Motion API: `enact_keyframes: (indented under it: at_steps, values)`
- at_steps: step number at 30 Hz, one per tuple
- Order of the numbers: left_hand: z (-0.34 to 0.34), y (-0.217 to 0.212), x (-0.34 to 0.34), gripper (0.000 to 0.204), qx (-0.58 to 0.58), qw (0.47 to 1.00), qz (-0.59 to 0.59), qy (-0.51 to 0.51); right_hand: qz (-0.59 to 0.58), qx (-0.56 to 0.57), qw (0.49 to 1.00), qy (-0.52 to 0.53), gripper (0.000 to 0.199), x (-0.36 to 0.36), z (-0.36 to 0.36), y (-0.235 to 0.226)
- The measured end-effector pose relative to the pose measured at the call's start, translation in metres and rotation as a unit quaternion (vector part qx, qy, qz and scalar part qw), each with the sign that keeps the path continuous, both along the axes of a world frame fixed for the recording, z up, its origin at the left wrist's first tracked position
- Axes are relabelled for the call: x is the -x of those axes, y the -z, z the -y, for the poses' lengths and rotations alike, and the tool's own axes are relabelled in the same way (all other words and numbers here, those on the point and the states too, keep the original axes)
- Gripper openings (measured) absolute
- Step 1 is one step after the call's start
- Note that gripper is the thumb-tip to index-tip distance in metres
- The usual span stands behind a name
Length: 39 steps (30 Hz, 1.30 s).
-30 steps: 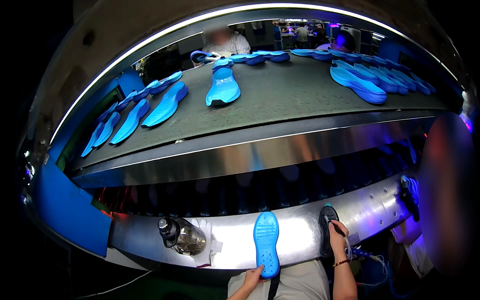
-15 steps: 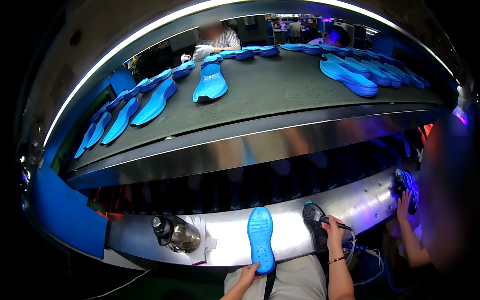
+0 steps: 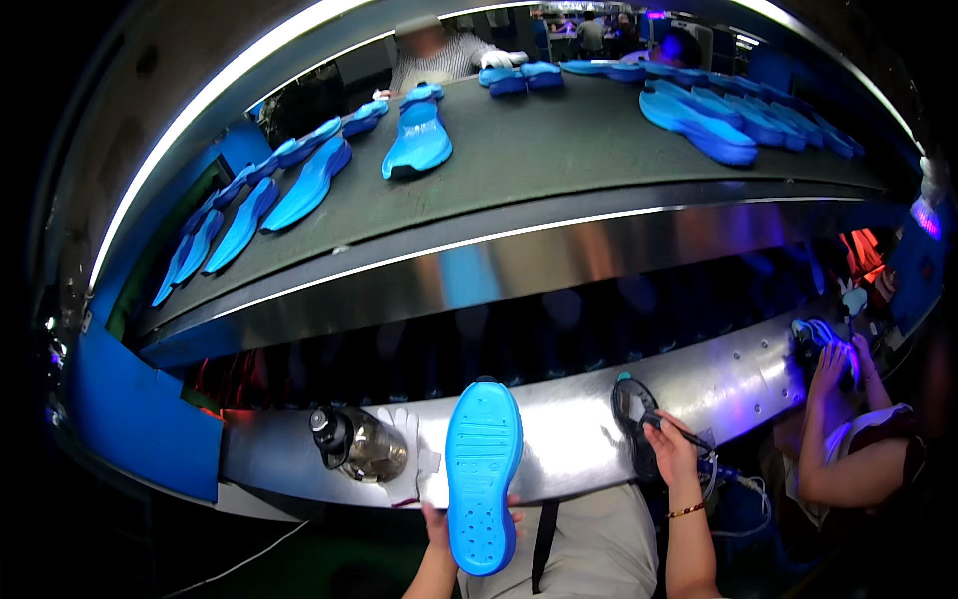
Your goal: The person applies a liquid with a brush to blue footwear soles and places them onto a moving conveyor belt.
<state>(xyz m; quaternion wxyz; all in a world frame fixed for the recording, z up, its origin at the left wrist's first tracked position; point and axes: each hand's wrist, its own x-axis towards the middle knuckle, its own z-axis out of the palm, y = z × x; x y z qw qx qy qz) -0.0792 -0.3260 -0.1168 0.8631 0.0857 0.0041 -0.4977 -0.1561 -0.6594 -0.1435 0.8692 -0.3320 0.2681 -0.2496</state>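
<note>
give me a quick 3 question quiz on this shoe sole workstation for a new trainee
1. True or false: the left hand holds the bright blue rubber shoe sole with its tread side up.
2. Which thing lies on the shiny metal ledge just left of that sole? A) a clear plastic bottle with a black cap B) a red box C) a hammer
3. Fill in: the right hand holds a thin dark ____ beside the round dark pot.

Key: 1 true; 2 A; 3 brush, as far as can be made out.
</note>
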Motion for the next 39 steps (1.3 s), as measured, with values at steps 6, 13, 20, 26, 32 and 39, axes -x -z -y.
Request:
enact_keyframes:
  at_steps: [6, 13, 20, 26, 32, 39]
  values:
    - [0.073, 0.022, -0.058, 0.073, -0.089, 0.980, 0.139, 0.113, 0.101, 0.098, 0.985, -0.099, 0.023, -0.014, -0.015, -0.058]
    - [0.133, -0.027, -0.036, 0.103, 0.002, 0.993, 0.089, 0.077, 0.121, 0.149, 0.967, -0.166, 0.020, -0.045, -0.037, -0.093]
    - [0.138, -0.029, -0.021, 0.095, 0.008, 0.998, 0.045, 0.047, 0.059, 0.106, 0.986, -0.111, 0.017, -0.068, -0.043, -0.092]
    - [0.140, -0.029, -0.020, 0.092, -0.046, 0.996, 0.073, 0.028, 0.022, 0.205, 0.974, -0.098, 0.017, -0.080, -0.039, -0.097]
    - [0.165, -0.029, -0.020, 0.079, -0.217, 0.966, 0.047, -0.134, -0.070, 0.516, 0.853, -0.049, 0.020, -0.083, -0.090, -0.111]
    - [0.118, -0.027, -0.067, 0.083, -0.207, 0.953, 0.180, -0.131, -0.049, 0.574, 0.778, -0.250, 0.017, -0.013, -0.095, -0.113]
